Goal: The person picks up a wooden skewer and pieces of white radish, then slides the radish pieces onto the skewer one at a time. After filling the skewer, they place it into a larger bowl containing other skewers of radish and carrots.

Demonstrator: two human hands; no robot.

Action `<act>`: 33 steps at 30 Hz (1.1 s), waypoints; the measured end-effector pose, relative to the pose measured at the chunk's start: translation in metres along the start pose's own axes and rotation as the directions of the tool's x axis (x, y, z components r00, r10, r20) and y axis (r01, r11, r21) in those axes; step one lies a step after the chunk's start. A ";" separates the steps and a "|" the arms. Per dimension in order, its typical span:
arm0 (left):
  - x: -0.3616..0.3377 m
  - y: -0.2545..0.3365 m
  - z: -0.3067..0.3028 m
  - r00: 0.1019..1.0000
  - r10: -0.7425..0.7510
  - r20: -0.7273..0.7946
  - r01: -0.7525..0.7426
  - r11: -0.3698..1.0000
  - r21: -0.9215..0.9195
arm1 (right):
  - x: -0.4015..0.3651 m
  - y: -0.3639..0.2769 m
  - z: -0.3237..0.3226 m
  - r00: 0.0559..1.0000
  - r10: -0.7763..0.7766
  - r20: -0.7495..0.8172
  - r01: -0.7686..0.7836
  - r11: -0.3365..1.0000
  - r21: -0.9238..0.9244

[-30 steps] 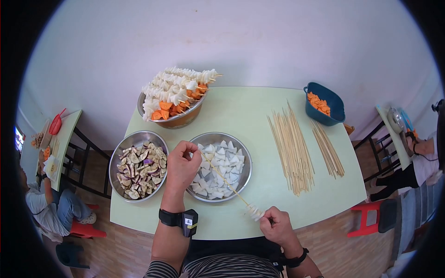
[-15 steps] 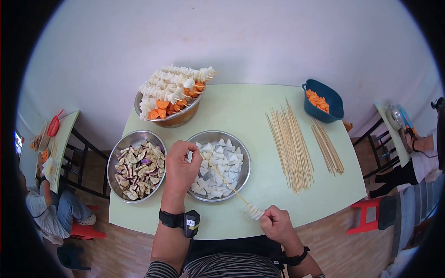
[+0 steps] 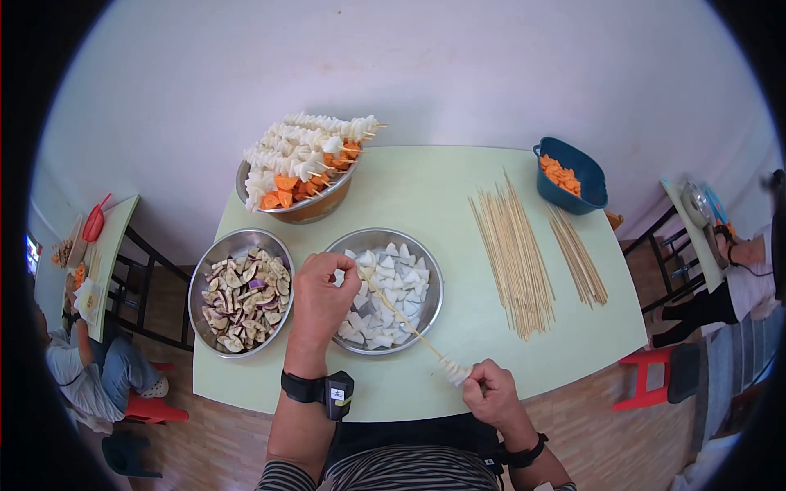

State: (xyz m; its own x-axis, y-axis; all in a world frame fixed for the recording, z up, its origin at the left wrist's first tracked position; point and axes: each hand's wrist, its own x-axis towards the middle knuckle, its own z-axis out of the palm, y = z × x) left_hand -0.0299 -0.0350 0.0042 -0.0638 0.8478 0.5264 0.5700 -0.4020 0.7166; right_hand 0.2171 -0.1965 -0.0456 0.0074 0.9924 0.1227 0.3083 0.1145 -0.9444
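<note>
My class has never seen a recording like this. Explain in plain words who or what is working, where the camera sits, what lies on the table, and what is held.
There is no robot: a person works bare-handed, filmed by a camera on their own head, looking forward and down. On the pale green table stand a metal bowl of cut eggplant, a metal bowl of white pieces, a bowl piled with loaded skewers and a dark blue basket of orange pieces, beside two groups of bare sticks. The right hand grips a skewer at its white slices; the left hand is at the other end, its exact grip unclear.
</note>
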 end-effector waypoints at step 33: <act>-0.025 0.035 0.027 0.908 0.187 0.376 -0.106 0.968 -0.225 | 0.032 -0.014 0.032 0.996 0.041 -0.078 -0.035 0.996 0.083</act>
State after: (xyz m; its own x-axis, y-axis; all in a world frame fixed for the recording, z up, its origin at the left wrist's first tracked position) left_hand 0.0138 -0.0608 0.0040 0.3567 0.8243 0.4397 0.3741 -0.5573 0.7413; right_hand 0.1828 -0.1653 -0.0379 0.0941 0.9898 0.1069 0.2275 0.0831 -0.9702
